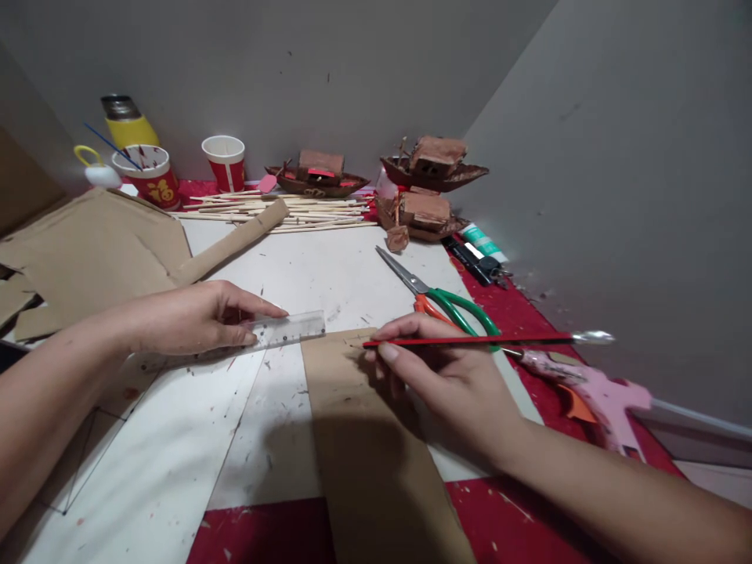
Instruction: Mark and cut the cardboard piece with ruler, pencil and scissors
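My left hand [205, 317] pinches a clear plastic ruler [294, 327] between thumb and fingers, and the ruler's right end reaches the top left corner of a brown cardboard strip [364, 423]. My right hand [435, 368] holds a thin red pencil [470, 341] lying nearly level, its tip pointing left just over the strip's upper part. Small marks show on the cardboard near the tip. Green-handled scissors [432, 294] lie half open beyond my right hand, their handles partly behind it.
Cardboard sheets [99, 243] lie at the left, wooden sticks [317, 213] behind. Brown model boats [426, 211], paper cups [223, 164] and a yellow bottle [132, 129] stand along the back. A pink glue gun [611, 399] lies right, beside my right forearm.
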